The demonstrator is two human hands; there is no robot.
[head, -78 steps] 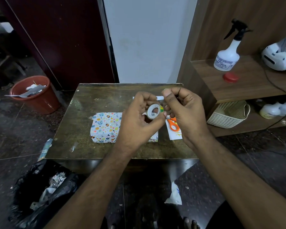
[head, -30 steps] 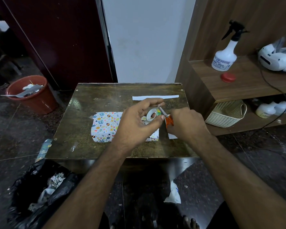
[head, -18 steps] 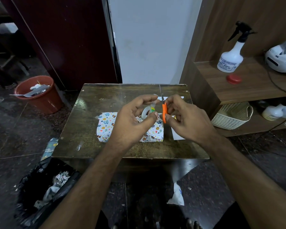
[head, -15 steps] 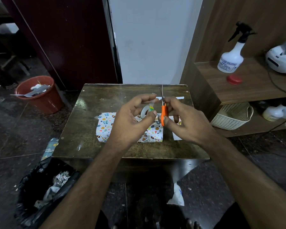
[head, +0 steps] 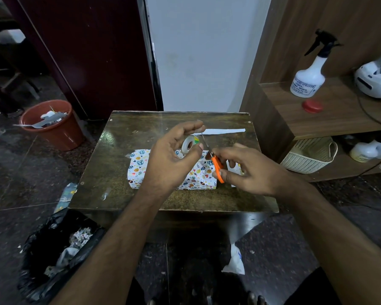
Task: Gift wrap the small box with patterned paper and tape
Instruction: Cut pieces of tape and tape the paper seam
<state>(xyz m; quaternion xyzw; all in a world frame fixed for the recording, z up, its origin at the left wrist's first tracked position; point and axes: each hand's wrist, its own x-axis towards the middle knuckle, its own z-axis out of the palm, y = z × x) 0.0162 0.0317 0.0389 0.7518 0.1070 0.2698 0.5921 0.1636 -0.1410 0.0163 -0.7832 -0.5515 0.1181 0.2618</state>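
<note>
So the person's left hand (head: 172, 160) has the tape roll (head: 190, 144) up in the air over the table (head: 119, 164); the roll sits between the thumb below and the curled fingers above, and a bit of clear tape looks stretched from the roll up to the fingertip, though it's see-through enough that its edges are hard to make out; the right hand (head: 251, 170) has its fingers and thumb curled round the orange handles of the scissors (head: 215, 160), with the blades pointing up and to the left, their tips just beside the roll near the pulled-out tape; can't tell whether the blades are parted or closed from this angle; the wrapped box (head: 141, 167) lies flat on the table right under both hands, already covered in white patterned paper with little colourful eggs and hearts, its right end partly hidden behind the scissors hand; a white paper strip (head: 224, 131) lies along the far side of the table, well apart from the box; off to the left on the floor there's a red bucket (head: 53, 130) with scraps in it, and nearer the person a black bin bag (head: 53, 249) holding paper offcuts; on the right a wooden shelf carries a white spray bottle (head: 308, 78) and a red lid (head: 312, 106), with a cream basket (head: 308, 155) on the lower level.
</note>
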